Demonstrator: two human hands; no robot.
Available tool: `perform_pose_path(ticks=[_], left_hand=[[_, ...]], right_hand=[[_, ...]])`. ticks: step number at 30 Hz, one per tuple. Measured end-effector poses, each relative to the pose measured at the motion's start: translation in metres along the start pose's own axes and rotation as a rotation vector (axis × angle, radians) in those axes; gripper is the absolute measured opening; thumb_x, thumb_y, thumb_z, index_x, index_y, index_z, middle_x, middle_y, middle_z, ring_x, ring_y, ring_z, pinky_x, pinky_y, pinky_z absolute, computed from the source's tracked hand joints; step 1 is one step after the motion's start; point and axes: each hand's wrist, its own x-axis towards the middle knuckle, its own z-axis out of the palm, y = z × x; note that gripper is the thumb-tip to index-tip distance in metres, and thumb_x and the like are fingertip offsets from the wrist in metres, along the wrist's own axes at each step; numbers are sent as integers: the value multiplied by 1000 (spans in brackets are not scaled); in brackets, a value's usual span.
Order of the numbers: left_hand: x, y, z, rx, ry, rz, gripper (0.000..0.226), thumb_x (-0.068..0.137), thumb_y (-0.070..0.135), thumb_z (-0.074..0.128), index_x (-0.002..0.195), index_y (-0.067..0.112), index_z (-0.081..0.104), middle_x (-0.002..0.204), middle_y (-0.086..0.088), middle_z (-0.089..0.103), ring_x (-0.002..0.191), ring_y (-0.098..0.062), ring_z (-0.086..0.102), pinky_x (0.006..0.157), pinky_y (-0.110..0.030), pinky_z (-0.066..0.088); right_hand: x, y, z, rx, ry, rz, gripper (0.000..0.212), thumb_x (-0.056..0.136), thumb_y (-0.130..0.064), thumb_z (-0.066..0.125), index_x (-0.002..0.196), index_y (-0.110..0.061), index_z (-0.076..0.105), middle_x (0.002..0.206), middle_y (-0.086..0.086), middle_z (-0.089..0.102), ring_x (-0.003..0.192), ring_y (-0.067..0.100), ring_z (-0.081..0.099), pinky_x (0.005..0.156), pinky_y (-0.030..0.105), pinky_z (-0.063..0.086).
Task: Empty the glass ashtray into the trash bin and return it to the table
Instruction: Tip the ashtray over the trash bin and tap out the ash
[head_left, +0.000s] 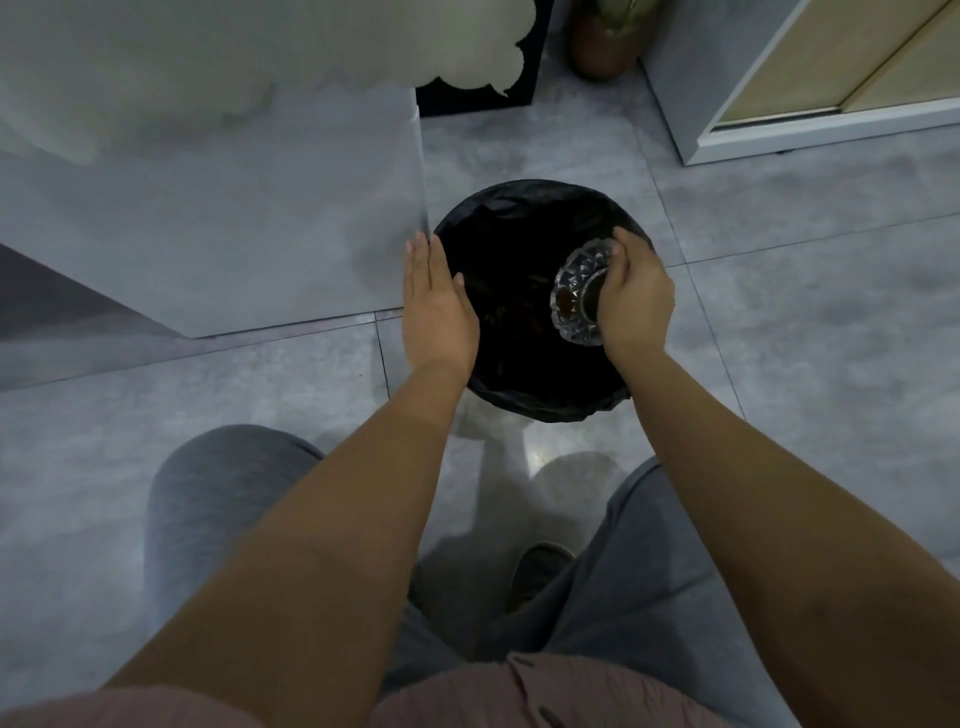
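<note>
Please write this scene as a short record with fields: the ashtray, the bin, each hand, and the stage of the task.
ashtray: glass, tilted on its side over the bin
bin: black bag liner, on the grey floor
right hand: grip on the ashtray
left hand: open, flat, at the bin's left rim, holding nothing
stage: emptying; ashtray not yet returned to the table

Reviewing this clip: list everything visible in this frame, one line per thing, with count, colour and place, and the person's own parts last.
Round trash bin with black plastic liner: one, black, on the grey tile floor at centre.
Cut-glass ashtray: one, clear with a brown-stained middle, tipped on edge over the bin's right side.
Brown round pot: one, brown, on the floor at the top.
Cabinet with pale wood panels: one, white-framed, top right.
Black panel: one, top centre.
Dark shoe: one, floor, bottom centre.
Grey trousers: knees, bottom.
Left hand: open, flat, at the bin's left rim.
Right hand: gripping the ashtray.
</note>
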Motion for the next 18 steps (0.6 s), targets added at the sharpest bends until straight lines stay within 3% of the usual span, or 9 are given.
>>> perform_pose_path(ticks=[5, 10, 14, 18], left_hand=[[0, 1, -1, -4, -9, -8, 51, 108, 18, 31, 157, 5, 21, 167, -9, 18, 156, -22, 12, 124, -23, 6], [0, 2, -2, -5, -24, -20, 51, 109, 21, 29, 157, 5, 20, 167, -8, 17, 156, -21, 10, 127, -27, 9], [0, 2, -3, -6, -34, -23, 51, 109, 21, 27, 157, 5, 19, 167, -8, 17, 156, -21, 10, 126, -26, 7], [0, 3, -3, -5, -37, -29, 51, 109, 22, 26, 158, 6, 19, 168, -7, 16, 156, -20, 8, 126, -25, 7]], right_hand=[[3, 4, -1, -168, -36, -71, 38, 107, -22, 37, 138, -12, 57, 130, 14, 65, 118, 31, 62, 98, 35, 47], [4, 0, -5, -219, -50, -172, 38, 105, -15, 39, 139, -9, 55, 131, 20, 63, 116, 37, 62, 98, 40, 48], [5, -2, -5, -194, -10, -167, 38, 105, -15, 39, 139, -10, 55, 131, 19, 63, 116, 35, 63, 97, 37, 48], [7, 3, -4, -429, -177, -240, 43, 100, -7, 44, 143, -8, 49, 130, 26, 59, 110, 44, 63, 93, 47, 50]])
